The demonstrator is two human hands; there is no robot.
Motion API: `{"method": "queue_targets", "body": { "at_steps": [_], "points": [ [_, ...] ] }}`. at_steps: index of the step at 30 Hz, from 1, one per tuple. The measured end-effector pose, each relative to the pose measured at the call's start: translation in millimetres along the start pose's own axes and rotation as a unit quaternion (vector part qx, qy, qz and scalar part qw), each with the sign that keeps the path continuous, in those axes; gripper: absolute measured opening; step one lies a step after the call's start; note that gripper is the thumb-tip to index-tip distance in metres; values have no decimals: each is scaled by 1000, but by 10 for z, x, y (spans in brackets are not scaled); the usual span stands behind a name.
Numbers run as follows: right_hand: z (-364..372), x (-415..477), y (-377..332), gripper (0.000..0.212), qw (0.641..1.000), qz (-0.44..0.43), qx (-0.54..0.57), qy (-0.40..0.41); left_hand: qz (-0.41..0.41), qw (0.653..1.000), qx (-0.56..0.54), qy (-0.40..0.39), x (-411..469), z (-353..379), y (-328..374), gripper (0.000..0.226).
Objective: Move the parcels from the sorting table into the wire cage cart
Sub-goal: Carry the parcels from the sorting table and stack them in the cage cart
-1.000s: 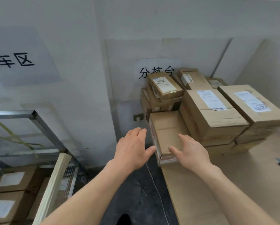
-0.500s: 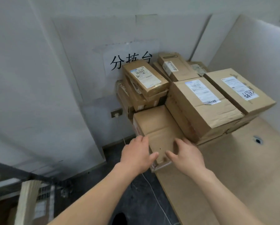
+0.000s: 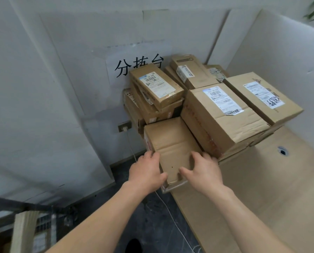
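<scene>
A plain brown parcel (image 3: 172, 143) lies at the near left corner of the cardboard-covered sorting table (image 3: 262, 198), jutting a little over its edge. My left hand (image 3: 145, 172) grips its left side, fingers curled over the top edge. My right hand (image 3: 203, 172) holds its right side, thumb on top and fingers down in the gap beside a large labelled parcel (image 3: 221, 115). More labelled parcels (image 3: 156, 86) are stacked behind against the wall. A dark bar of the wire cage cart (image 3: 25, 209) shows at the bottom left.
Another big parcel (image 3: 262, 95) sits at the right of the pile. A white cable (image 3: 170, 210) runs from a wall socket (image 3: 124, 127) down across the dark floor. A cardboard sheet (image 3: 23, 232) leans in the cart. The table has a cable hole (image 3: 282, 152).
Both hands have moved forward from hovering near the plain parcel to closing on its two sides. My view has swung right, away from the cart and towards the table.
</scene>
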State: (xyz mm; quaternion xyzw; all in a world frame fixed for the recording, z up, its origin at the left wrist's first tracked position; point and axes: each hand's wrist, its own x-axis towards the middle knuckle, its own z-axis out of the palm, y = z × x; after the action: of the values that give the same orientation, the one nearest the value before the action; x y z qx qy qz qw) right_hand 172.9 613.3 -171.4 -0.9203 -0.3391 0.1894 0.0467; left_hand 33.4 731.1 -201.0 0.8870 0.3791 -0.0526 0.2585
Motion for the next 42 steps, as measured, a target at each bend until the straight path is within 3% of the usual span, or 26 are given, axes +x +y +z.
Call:
{"method": "queue_targets", "body": {
  "at_steps": [8,14,19,25,32,42],
  "points": [
    [2,28,27,69,997,26,77,-19,-37,996,-84,-22,-17,30,23,72],
    [132,2,152,93,994,27,102,-39,-84,985,-149,15,-113,110,40,77],
    [226,-97,300,55,986,14,147,-77,-133,977,-162,32,-293,217,34,68],
    [308,-331,404,57,982,-6,169,-81,-196,961,-189,45,-713,424,119,58],
    [354,-758,464,61,979,-86,150,-105,-261,935,-212,116,-1475,578,234,63],
    [357,-1536,-64,79,959,-231,99,-131,-337,886,-237,213,-2563,562,-34,79]
  ]
}}
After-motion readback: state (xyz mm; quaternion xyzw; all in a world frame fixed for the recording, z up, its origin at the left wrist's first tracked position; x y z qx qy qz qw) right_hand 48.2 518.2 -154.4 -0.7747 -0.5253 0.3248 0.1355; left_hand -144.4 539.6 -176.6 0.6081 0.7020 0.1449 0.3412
